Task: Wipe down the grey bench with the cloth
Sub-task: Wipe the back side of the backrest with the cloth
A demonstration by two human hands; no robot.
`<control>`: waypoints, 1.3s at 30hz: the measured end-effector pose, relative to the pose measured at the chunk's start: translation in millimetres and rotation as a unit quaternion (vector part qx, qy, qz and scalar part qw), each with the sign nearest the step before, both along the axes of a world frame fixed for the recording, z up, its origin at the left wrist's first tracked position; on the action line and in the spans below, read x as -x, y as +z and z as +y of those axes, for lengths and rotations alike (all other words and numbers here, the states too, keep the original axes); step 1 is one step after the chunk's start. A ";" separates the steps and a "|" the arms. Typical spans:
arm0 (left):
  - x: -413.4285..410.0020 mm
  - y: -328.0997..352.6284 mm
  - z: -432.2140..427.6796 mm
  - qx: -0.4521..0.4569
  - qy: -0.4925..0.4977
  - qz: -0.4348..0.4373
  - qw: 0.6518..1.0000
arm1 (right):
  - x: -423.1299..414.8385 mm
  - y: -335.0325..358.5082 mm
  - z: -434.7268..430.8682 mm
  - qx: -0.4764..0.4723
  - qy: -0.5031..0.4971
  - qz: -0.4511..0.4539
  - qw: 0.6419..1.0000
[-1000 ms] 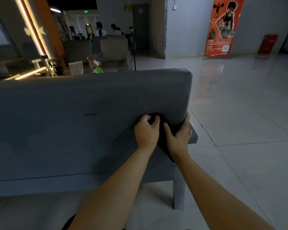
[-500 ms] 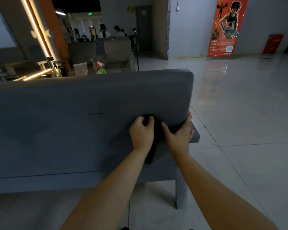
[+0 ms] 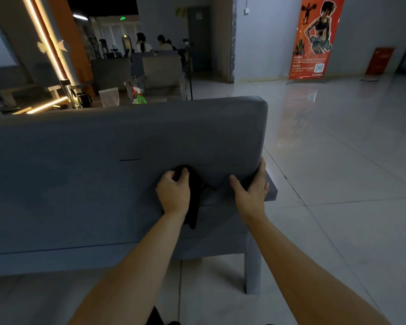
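The grey bench fills the left and middle of the head view, and I face the rear of its padded backrest. A dark cloth lies bunched against the lower right part of that backrest. My left hand grips the cloth and holds it against the fabric, with a strip of cloth hanging down beside my wrist. My right hand holds the backrest's right edge, thumb on the rear face and fingers wrapped round the end. The bench seat is mostly hidden behind the backrest.
A green spray bottle, a clear container and a dark mug stand beyond the bench top. Tiled floor stretches to the right. More grey seats and two people sit far back. An orange banner stands against the far wall.
My left hand has slid the cloth leftward along the backrest, away from my right hand. My right hand has stayed on the backrest's right edge, and a gap has opened between the hands.
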State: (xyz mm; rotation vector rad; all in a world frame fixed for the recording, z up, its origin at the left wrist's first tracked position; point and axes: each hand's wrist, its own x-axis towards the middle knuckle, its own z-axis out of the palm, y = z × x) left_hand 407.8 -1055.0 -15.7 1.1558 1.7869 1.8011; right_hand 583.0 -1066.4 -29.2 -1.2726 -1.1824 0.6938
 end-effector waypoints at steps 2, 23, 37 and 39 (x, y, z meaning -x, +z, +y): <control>-2.3 0.1 -4.6 -0.002 -0.003 0.009 1.000 | -0.2 0.1 0.4 0.011 0.003 0.006 1.000; -4.6 -8.3 -2.0 0.026 -0.002 -0.011 1.000 | -6.4 -3.8 -6.7 0.042 0.012 0.002 0.999; -36.7 15.0 3.1 -0.029 -0.060 0.039 0.997 | 12.8 5.9 -7.2 0.003 -0.028 -0.018 0.999; -22.8 14.3 4.0 -0.029 -0.041 0.041 0.998 | 13.7 5.6 -3.2 0.011 -0.029 -0.008 0.999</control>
